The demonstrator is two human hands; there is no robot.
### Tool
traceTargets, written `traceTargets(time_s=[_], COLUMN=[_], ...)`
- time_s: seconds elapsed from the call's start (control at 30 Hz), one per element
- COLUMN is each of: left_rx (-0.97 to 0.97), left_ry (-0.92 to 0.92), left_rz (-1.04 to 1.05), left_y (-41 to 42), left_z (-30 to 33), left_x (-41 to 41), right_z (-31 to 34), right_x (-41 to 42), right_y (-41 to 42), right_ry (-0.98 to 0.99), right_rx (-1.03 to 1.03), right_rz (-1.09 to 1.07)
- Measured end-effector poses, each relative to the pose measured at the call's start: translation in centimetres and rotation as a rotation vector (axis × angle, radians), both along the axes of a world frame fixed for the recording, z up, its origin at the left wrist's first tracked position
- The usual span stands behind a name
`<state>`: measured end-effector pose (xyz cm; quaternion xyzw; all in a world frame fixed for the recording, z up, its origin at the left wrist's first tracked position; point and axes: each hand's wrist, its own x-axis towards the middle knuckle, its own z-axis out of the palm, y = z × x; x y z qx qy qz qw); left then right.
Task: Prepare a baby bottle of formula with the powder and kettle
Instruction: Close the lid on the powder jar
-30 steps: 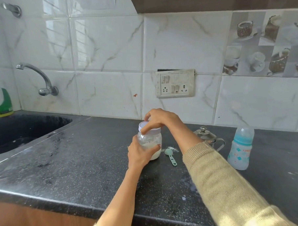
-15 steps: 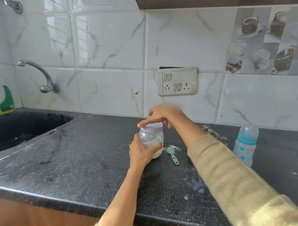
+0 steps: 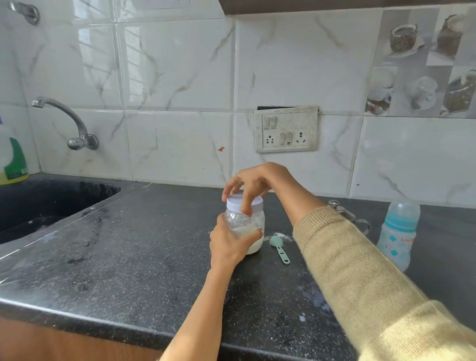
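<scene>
Fuzzy beige knitted sleeve (image 3: 372, 278) with ribbed cuff; left sleeve seemingly pushed up, forearm bare.

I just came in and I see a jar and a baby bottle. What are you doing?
A person is working at the powder jar on the dark counter. The left hand grips the jar's side while the right hand holds its white lid from above. A small green scoop lies beside the jar with a little spilled powder. The baby bottle stands capped to the right, and a steel kettle peeks out behind the sleeve.
</scene>
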<state>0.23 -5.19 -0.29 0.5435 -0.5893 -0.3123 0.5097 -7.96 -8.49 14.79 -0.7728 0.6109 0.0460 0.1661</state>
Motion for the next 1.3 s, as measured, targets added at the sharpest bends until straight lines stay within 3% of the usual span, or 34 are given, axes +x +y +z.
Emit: traceTargets(time_s=[0.27, 0.33, 0.43, 0.53, 0.63, 0.93, 1.03, 1.1, 1.3], left_rx=[-0.001, -0.003, 0.000, 0.005, 0.013, 0.004, 0.016, 0.022, 0.034], left_ry=[-0.009, -0.016, -0.016, -0.010, 0.008, -0.014, 0.001, 0.000, 0.006], left_rz=[0.021, 0.024, 0.029, 0.028, 0.020, 0.023, 0.018, 0.018, 0.017], left_y=[0.1, 0.2, 0.2, 0.3, 0.4, 0.5, 0.5, 0.5, 0.5], left_z=[0.1, 0.1, 0.2, 0.2, 0.1, 0.2, 0.2, 0.2, 0.1], left_x=[0.0, 0.0, 0.0, 0.0, 0.0, 0.0, 0.1, 0.1, 0.0], right_z=[-3.6, -3.5, -1.5, 0.2, 0.3, -2.3, -1.0, -0.1, -1.1], right_x=[-0.3, -1.2, -2.0, -1.8, -0.7, 0.6, -0.1, -0.3, -0.2], right_y=[-0.6, -0.5, 0.2, 0.6, 1.2, 0.6, 1.1, 1.5, 0.9], right_ry=[0.323, 0.326, 0.155, -0.007, 0.078, 0.321, 0.167, 0.175, 0.111], right_rx=[-0.513, -0.521, -0.501, -0.208, -0.056, -0.442, -0.264, -0.168, -0.298], right_rz=[-0.283, -0.322, -0.308, -0.128, 0.001, -0.291, -0.286, -0.185, -0.104])
